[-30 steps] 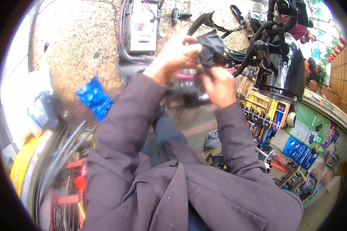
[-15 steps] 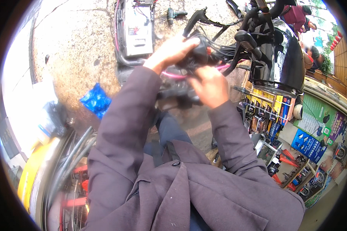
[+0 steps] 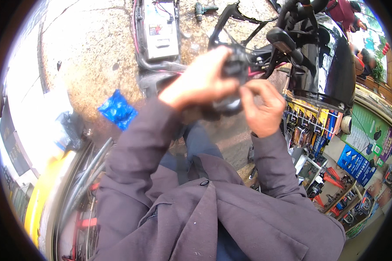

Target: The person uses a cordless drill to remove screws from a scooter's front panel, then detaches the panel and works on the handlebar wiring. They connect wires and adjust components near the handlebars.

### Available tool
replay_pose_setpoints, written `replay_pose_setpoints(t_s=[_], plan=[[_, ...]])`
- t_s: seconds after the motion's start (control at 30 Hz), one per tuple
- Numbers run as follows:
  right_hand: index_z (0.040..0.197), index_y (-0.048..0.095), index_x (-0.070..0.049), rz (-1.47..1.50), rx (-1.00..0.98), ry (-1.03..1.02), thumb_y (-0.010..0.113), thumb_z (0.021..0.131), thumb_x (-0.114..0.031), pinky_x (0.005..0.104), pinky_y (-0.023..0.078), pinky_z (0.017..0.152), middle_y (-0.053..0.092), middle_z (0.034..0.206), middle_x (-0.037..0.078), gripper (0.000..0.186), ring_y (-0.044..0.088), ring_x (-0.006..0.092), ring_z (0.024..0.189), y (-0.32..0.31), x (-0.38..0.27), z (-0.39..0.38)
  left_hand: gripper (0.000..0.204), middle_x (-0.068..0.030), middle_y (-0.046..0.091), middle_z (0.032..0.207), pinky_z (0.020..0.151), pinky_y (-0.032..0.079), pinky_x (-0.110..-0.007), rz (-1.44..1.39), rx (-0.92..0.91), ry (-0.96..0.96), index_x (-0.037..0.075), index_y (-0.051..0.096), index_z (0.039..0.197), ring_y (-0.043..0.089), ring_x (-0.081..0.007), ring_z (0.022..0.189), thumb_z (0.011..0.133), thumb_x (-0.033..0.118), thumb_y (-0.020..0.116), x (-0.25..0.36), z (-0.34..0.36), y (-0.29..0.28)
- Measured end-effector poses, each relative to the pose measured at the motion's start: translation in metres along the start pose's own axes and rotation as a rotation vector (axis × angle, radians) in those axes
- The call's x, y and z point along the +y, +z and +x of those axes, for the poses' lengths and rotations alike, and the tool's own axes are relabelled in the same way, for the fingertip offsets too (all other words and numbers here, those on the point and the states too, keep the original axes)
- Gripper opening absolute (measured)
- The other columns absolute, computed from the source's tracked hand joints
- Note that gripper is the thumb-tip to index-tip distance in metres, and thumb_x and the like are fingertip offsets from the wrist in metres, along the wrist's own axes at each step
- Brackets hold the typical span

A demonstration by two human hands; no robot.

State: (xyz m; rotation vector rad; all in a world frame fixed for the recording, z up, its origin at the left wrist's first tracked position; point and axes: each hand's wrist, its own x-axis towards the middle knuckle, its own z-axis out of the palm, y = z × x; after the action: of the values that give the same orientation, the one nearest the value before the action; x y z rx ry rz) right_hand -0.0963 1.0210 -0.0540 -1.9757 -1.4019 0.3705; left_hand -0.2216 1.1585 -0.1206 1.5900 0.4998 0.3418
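Observation:
My left hand [image 3: 202, 80], smeared by motion, grips a black part [image 3: 234, 67] whose kind I cannot make out. Just right of it, my right hand [image 3: 264, 106] has its fingers curled in a pinch; whatever is between them is too small or hidden to name. Both hands are over a partly stripped scooter or electric bike, with its black frame piece [image 3: 222, 26] and black cables [image 3: 259, 56] beyond them. A pink cable [image 3: 256, 73] runs behind the black part.
A long footboard section with a white box [image 3: 162, 41] lies ahead, a cordless drill [image 3: 200, 12] beyond it. A crumpled blue bag [image 3: 118, 111] is on the ground at left. Handlebar grip [image 3: 282, 40] and glossy black body [image 3: 322, 82] stand at right, near shelves of boxed goods [image 3: 313, 119].
Both hands have shifted to the right with the black part. My right hand has come away from the part and sits lower, fingers pinched. The view has shifted slightly.

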Motion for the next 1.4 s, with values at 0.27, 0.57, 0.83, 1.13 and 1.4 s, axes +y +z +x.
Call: replay_pose_setpoints(t_s=[0.27, 0.57, 0.83, 1.13, 1.4], plan=[[0.102, 0.070, 0.001, -0.033, -0.194, -0.240, 0.070, 0.084, -0.008, 0.0397, 0.053, 0.085, 0.069, 0.102, 0.018, 0.020, 0.068, 0.0334, 0.093, 0.008, -0.005, 0.049, 0.048, -0.0307, 0.054, 0.108, 0.091, 0.041, -0.053, 0.388, 0.287, 0.244, -0.013, 0.055, 0.106, 0.051, -0.0462, 0.104, 0.067, 0.011, 0.070, 0.032, -0.039, 0.051], [0.105, 0.069, 0.000, -0.061, -0.442, -0.059, 0.071, 0.081, -0.012, 0.0385, 0.050, 0.079, 0.071, 0.090, 0.013, 0.027, 0.066, 0.0317, 0.082, 0.004, 0.003, 0.046, 0.042, -0.0217, 0.059, 0.118, 0.098, 0.049, -0.045, -0.144, 0.228, 0.292, -0.003, 0.061, 0.112, 0.060, -0.0396, 0.111, 0.070, -0.003, 0.064, 0.013, -0.058, 0.018], [0.094, 0.069, -0.002, -0.116, -0.509, -0.203, 0.075, 0.064, -0.007, 0.0390, 0.048, 0.077, 0.068, 0.083, 0.011, 0.031, 0.064, 0.0302, 0.078, 0.001, 0.009, 0.046, 0.036, -0.0147, 0.070, 0.106, 0.085, 0.053, -0.033, -0.105, 0.230, -0.217, -0.004, 0.064, 0.121, 0.067, -0.0203, 0.091, 0.087, 0.008, 0.061, -0.077, -0.032, -0.026], [0.091, 0.068, -0.001, -0.066, -0.486, -0.227, 0.073, 0.064, -0.007, 0.0388, 0.048, 0.077, 0.066, 0.080, 0.011, 0.028, 0.064, 0.0293, 0.076, 0.004, 0.013, 0.044, 0.047, -0.0120, 0.069, 0.112, 0.087, 0.052, -0.030, -0.260, 0.030, -0.054, -0.003, 0.057, 0.130, 0.063, -0.0154, 0.098, 0.083, -0.002, 0.055, -0.111, -0.019, -0.013], [0.090, 0.068, -0.001, -0.067, -0.480, -0.234, 0.073, 0.063, -0.007, 0.0388, 0.047, 0.076, 0.066, 0.079, 0.011, 0.028, 0.063, 0.0295, 0.075, 0.003, 0.012, 0.041, 0.049, -0.0173, 0.069, 0.108, 0.089, 0.052, -0.040, 0.173, 0.105, 0.092, 0.002, 0.065, 0.118, 0.065, -0.0339, 0.102, 0.072, 0.008, 0.079, -0.109, -0.008, 0.008]])
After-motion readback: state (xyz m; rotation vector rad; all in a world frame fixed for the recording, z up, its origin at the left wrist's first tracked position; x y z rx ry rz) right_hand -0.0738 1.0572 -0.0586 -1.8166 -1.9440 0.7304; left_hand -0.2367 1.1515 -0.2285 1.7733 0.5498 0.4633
